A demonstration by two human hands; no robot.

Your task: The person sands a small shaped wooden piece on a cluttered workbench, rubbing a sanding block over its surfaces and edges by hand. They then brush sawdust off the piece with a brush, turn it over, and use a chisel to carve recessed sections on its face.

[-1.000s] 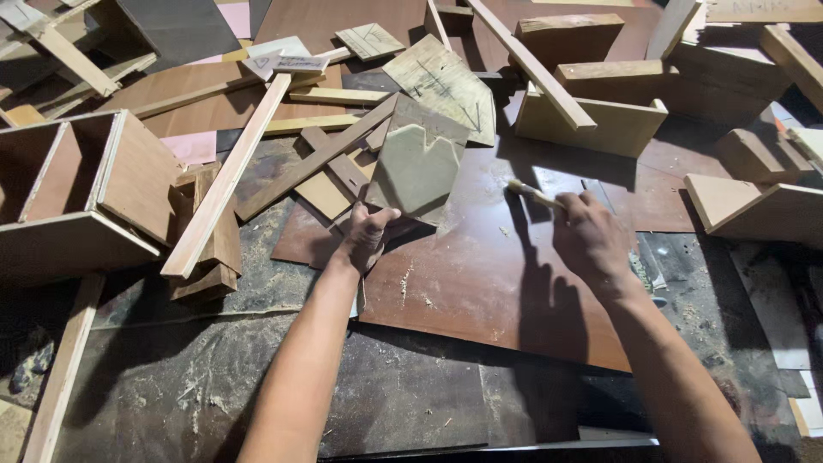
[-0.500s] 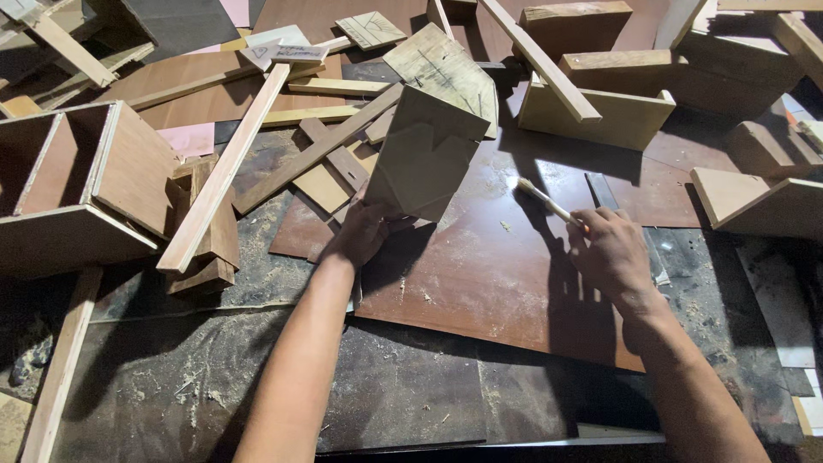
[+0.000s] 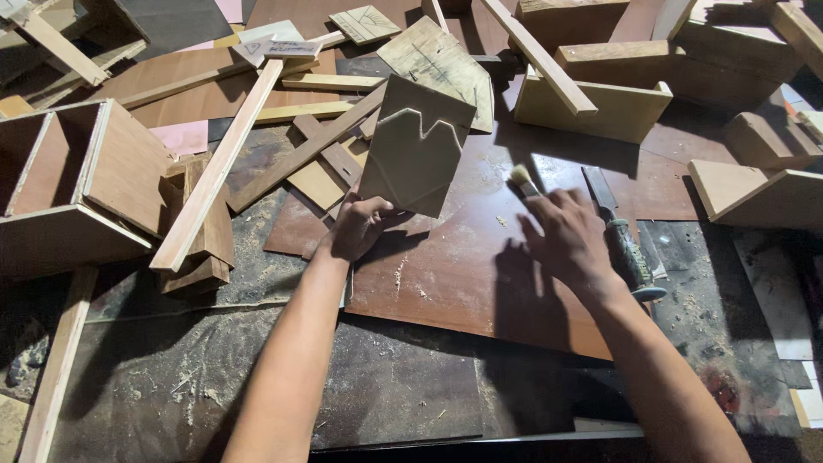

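Above the brown sheet (image 3: 446,274), the left hand (image 3: 356,227) has raised the cut panel (image 3: 416,154) upright.

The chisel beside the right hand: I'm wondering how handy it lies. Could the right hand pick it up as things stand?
Probably not at once. The chisel lies bare on the board, just beside the right hand, with nothing across it. But that hand's grip is taken by a brush.

Greyish plywood panel (image 3: 416,163) with a zigzag notched outline, tilted up off the brown sheet, gripped at its lower left corner. Small pale-bristled brush (image 3: 520,179), angled up-left, just beside the panel.
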